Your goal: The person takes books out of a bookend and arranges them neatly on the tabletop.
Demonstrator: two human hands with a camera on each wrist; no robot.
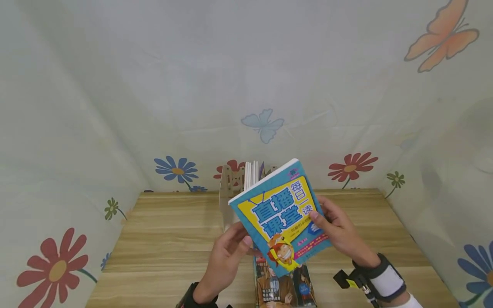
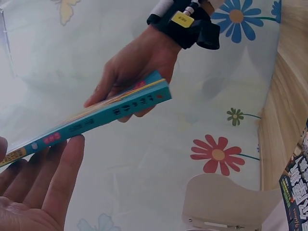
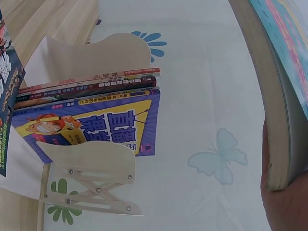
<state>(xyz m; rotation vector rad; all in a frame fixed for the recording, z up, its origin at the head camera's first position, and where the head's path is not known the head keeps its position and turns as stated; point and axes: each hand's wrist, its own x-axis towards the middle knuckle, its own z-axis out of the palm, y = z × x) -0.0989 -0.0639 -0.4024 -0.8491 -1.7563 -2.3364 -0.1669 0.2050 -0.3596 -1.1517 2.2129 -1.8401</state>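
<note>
A teal and yellow book (image 1: 285,214) is held tilted above the table, front cover up. My right hand (image 1: 340,229) grips its right edge, thumb on the cover and fingers behind. At the lower left edge my left hand (image 1: 227,256) holds it between thumb and fingers. The left wrist view shows the book's spine (image 2: 96,118) over the left fingers, with the right hand (image 2: 139,62) at the far end. Seen from the right wrist, the page edges (image 3: 274,120) face the camera.
Behind the held book stands a beige folding book rack (image 3: 91,163) with several upright books, including a purple one (image 3: 91,125). Another book (image 1: 283,286) with people on its cover lies on the wooden table (image 1: 173,231) below the hands. A flowered cloth (image 1: 192,85) encloses the table.
</note>
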